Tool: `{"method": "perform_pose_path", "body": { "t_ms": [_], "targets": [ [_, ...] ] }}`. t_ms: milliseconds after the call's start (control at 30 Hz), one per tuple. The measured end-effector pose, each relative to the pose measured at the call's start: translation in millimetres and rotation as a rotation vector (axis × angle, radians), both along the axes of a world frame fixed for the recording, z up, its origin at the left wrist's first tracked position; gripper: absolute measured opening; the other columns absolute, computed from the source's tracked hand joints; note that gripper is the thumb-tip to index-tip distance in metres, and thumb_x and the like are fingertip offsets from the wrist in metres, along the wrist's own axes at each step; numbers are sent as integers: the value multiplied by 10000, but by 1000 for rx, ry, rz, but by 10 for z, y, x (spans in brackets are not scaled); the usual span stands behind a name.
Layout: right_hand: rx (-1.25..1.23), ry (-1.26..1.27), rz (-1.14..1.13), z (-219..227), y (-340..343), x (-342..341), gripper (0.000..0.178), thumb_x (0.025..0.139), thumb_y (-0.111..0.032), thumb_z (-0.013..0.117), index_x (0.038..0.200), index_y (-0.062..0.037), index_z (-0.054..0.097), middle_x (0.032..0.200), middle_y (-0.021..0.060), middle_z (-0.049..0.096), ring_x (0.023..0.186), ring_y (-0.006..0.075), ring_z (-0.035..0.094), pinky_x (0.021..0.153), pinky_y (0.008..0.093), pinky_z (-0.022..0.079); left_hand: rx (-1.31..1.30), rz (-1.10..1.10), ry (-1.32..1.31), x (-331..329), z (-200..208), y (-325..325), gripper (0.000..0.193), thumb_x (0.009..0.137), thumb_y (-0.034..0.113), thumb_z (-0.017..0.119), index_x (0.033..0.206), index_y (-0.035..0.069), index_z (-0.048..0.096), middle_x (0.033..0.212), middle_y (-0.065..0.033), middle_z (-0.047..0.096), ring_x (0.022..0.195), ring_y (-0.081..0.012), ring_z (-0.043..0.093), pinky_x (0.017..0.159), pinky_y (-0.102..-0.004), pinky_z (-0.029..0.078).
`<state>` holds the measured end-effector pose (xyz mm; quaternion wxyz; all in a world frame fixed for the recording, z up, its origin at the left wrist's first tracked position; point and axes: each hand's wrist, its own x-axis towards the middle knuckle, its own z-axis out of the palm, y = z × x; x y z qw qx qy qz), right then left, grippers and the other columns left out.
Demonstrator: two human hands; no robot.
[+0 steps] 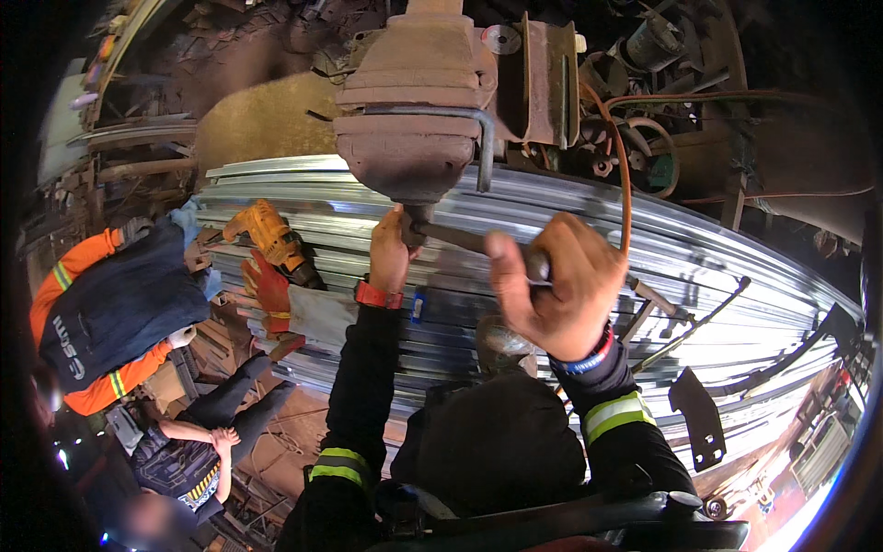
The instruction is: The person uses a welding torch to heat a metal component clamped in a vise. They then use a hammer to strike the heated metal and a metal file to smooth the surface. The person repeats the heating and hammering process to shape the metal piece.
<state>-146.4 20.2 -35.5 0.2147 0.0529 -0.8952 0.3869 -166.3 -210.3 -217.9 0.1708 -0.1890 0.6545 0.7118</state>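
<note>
Bar-shaped vise handle (464, 238) is set in the screw head (416, 224) at the near end of the vise (405, 138), straight ahead of the body. Long axis of the handle is seen to run across the view, from the screw head to the right and slightly nearer the body. Inner end is nearer the left hand (391, 253); outer end is reached by the right hand (566, 285).

Right hand: fingers curled around the outer part of the handle, thumb laid toward the screw head. Left hand: narrowed, fingertips at the screw head from the left; whether it is gripped or merely touched cannot be told.

A bent metal rod (485, 152) is noted along the vise front, its short leg hanging down, apart from both hands.

Below, a broad layer of shiny metal profiles (717, 276) is spread crosswise. On its left side a yellow power tool (267, 235) and a red glove (267, 285) are laid; a small blue object (418, 305) is seen just beside the left wrist.

Room: cluttered workshop, dim beyond the vise. An orange hose (625, 193) is draped at right. At left, a person in orange sleeves (78, 267) is bent over; another is seated, hands clasped.
</note>
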Motion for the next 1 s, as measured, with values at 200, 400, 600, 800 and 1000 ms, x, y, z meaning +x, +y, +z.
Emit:
{"method": "perform_pose_path", "body": {
  "t_ms": [200,400,600,800,1000],
  "targets": [
    [47,-22,-90,131,202,95,243,716,46,608,957,34,576,754,137,575,628,280,590,544,362,471,475,-14,-112,-90,170,64,495,1044,451,287,1173,50,546,988,-96,680,518,-89,406,450,-247,303],
    [603,-187,326,584,361,-15,254,766,-102,688,958,53,627,759,97,569,728,251,569,688,362,475,286,-416,68,-59,185,-154,508,928,498,597,1147,43,548,803,-14,559,573,-76,453,482,-219,334],
    [1087,-219,460,515,275,-104,148,722,-165,604,766,-28,568,662,33,479,633,161,473,582,303,356,358,-504,-196,-282,346,-72,506,838,385,751,1109,-10,588,830,-99,644,522,-100,526,423,-213,365],
    [936,-89,385,298,244,-60,118,727,-153,589,684,-86,502,612,12,421,574,147,443,513,310,331,184,-524,-275,-291,362,-223,373,828,309,778,956,14,590,715,-64,607,469,-61,465,397,-214,342],
    [819,-28,379,287,241,-61,134,676,-191,596,665,-85,514,591,11,402,559,150,430,493,317,329,77,-578,-297,-379,559,-194,267,881,253,718,919,36,567,669,-28,561,457,-69,456,390,-221,341]
  ]
}}
